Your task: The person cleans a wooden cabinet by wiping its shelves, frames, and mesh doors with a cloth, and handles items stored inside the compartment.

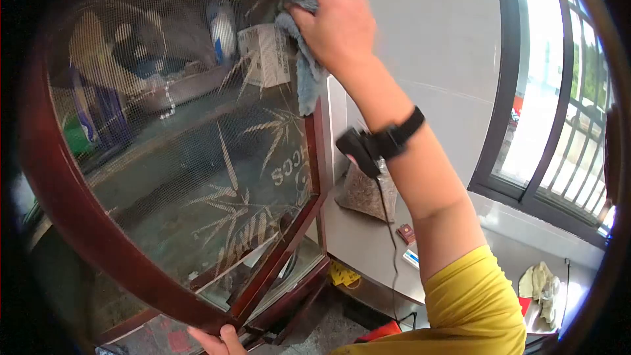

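The right hand [342,26], fingers curled, bunches a grey cloth [307,85] against the mesh door [79,220], upper centre; the left hand [217,343], partly open at the bottom, seemingly steadies its corner.

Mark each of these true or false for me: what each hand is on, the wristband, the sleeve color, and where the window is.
1. The right hand holds a grey cloth. True.
2. The left hand is at the top of the dark red door frame. False: it is at the bottom.
3. A black band circles the right wrist. True.
4. The sleeve is blue. False: yellow.
5. The window is right of the door frame. True.
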Tool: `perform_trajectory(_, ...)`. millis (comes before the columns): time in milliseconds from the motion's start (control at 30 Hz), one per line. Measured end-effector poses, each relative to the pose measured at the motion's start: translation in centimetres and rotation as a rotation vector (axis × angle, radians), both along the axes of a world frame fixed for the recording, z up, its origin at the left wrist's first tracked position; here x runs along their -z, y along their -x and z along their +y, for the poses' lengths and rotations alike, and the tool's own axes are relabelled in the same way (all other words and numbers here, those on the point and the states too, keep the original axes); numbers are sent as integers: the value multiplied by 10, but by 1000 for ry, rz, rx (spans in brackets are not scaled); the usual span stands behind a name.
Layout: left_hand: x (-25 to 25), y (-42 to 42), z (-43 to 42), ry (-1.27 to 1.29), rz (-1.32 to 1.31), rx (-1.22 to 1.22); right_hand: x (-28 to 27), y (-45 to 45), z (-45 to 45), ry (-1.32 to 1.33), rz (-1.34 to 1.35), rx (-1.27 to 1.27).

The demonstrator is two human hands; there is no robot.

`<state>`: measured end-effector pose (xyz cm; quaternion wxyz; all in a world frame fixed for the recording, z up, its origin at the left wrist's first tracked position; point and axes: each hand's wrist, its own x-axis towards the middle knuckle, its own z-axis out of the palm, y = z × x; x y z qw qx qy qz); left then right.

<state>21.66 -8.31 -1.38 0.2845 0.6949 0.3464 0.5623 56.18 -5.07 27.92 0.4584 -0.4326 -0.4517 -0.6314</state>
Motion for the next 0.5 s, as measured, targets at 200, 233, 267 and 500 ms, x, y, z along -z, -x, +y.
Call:
perform_trajectory(200, 2, 0, -3, 71, -160, 142, 79, 4, 12, 216, 263, 81)
perform_trajectory(233, 2, 0, -3, 77, -153, 153, 99, 5, 9, 266, 306, 59)
perform_trajectory(267, 0, -1, -3, 49, -147, 140, 118, 7, 6, 313, 346, 36)
perform_trajectory(500, -2, -2, -8, 55, -177, 109, 244, 26, -19, 708, 670, -13)
